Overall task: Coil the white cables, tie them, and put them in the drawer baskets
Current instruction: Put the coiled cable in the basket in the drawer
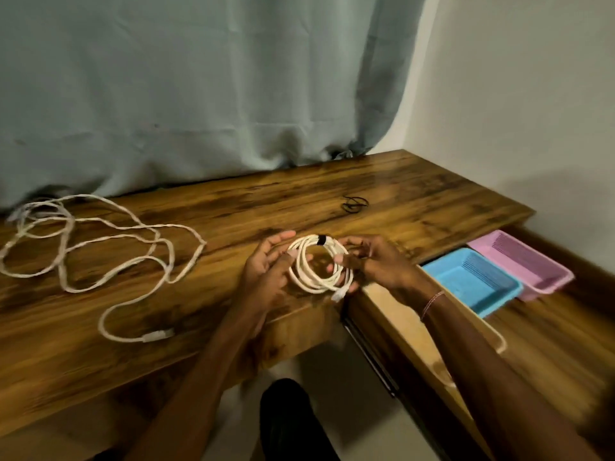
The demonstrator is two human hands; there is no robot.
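A coiled white cable (319, 281) with a black tie (321, 240) around its top is held above the desk's front edge. My left hand (266, 271) grips the coil's left side and my right hand (376, 261) grips its right side. One plug end hangs at the coil's lower right. A second white cable (100, 247) lies loose and tangled on the wooden desk (416, 191) to the left. In the open drawer (392, 314) on the right sit a blue basket (472, 281) and a pink basket (522, 261), both with nothing visible inside.
Spare black ties (355, 203) lie on the desk behind my hands. A grey-blue curtain (199, 94) hangs along the desk's back edge. A white wall rises at the right. A dark clothed knee (286, 414) shows below the desk front.
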